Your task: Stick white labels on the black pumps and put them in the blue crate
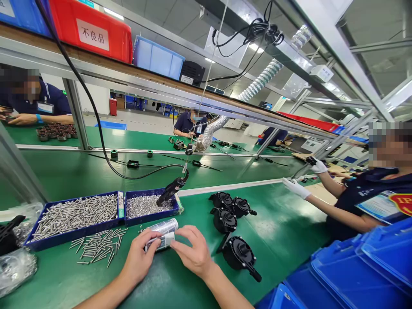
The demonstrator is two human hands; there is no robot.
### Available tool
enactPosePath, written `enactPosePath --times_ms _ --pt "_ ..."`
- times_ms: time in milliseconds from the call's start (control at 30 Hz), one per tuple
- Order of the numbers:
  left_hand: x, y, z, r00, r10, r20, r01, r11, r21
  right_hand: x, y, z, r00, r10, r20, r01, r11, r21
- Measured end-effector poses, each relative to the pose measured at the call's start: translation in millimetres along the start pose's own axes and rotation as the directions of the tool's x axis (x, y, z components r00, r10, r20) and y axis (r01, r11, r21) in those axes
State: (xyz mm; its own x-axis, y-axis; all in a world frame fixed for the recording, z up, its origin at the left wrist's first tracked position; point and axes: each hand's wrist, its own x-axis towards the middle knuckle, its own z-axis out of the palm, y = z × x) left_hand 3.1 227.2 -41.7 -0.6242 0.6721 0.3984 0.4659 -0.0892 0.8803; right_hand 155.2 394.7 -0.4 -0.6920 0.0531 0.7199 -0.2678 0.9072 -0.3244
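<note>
A silver metal cylinder (167,240) with a pale label lies crosswise between my two hands just above the green bench. My left hand (140,254) is closed around its left end, thumb in front. Fingertips of my right hand (195,252) pinch its right end. Right behind it is a second silver cylinder (166,225), lying on its side. A black electric screwdriver (173,191) hangs from a cord above a blue tray of small nuts (148,205). Left of that stands a blue tray of long screws (79,212), with loose screws (99,246) in front.
Several round black housings (238,253) with side levers sit on the bench to the right. Blue bins (347,262) fill the lower right corner. A co-worker's gloved hand (296,189) is beyond. Plastic bags of hardware (16,270) lie at left; a shelf rail (180,96) crosses overhead.
</note>
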Motion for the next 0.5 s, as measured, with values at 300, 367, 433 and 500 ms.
enactPosePath --times_ms 300,367,433,500 --pt "-6 4 4.0 0.993 -0.115 0.03 0.119 0.973 -0.198 -4 -4 11 0.865 0.486 0.124 -0.498 0.804 0.325" --pt "-5 7 2.3 0.993 -0.114 0.025 0.117 0.978 -0.174 -4 -2 11 0.848 0.52 0.106 -0.522 0.784 0.335" --pt "-4 8 0.7 0.995 -0.096 0.015 0.097 0.986 -0.132 -3 -2 11 0.838 0.535 0.106 -0.537 0.775 0.333" --pt "-3 8 0.0 0.996 -0.092 0.012 0.093 0.989 -0.117 -3 -1 11 0.848 0.523 0.085 -0.52 0.793 0.316"
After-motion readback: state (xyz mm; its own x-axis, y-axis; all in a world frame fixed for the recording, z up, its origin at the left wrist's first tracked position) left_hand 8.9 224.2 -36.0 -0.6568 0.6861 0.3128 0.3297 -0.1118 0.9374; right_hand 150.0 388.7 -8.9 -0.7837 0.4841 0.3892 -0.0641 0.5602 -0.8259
